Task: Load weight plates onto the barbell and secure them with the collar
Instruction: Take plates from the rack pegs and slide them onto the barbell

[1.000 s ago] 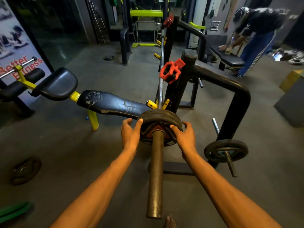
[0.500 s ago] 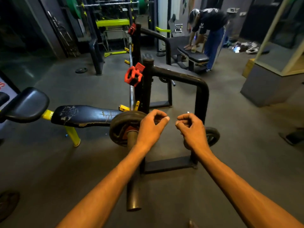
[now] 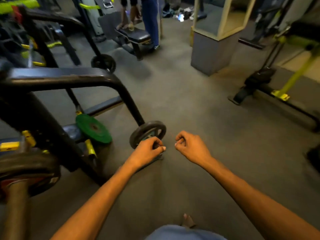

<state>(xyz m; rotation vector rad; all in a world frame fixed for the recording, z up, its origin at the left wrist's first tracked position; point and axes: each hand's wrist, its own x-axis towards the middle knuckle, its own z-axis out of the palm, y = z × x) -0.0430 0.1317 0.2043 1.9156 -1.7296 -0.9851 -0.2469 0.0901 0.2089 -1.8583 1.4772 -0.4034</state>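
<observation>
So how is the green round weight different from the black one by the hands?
The green plate is a solid disc, while the black plate has openings through it near its rim. The green plate sits further back under the black rack frame, while the black plate is at the frame's outer leg, just beyond the left hand. The green plate looks larger. Both are round weight plates stored low on the rack, and neither is being held.

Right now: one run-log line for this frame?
left hand: curled, empty | right hand: curled, empty | one plate on barbell | spare plate on rack peg ahead | collar: not visible
</observation>
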